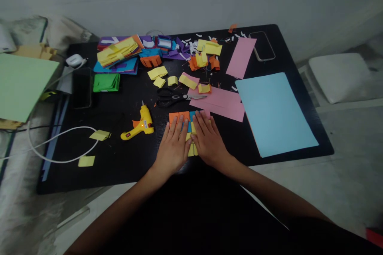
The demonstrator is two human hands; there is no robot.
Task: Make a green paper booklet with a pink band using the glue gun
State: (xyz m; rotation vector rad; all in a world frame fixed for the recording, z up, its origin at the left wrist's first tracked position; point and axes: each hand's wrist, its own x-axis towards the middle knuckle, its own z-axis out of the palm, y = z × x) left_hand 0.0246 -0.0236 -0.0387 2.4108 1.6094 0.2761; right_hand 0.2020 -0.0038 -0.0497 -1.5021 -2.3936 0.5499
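Both my hands lie flat on a patchwork of orange, blue, yellow and pink paper squares (191, 152) near the table's front edge. My left hand (173, 145) covers its left part with the fingers stretched out. My right hand (209, 143) covers its right part, fingers also extended, and the thumbs come close together. Much of the patchwork is hidden under the palms. Just beyond the fingers lies a pair of black-handled scissors (172, 99). To the left of my left hand a yellow glue gun (142, 122) rests on its side with a small orange light.
Around the black table (131, 171) are light blue sheets (277, 115), pink paper strips (241, 57), folded yellow pieces (157, 73), a stack of folded coloured paper (119, 51), a green bundle (106, 83) and a phone (82, 88). A white cable (64, 131) loops at the left.
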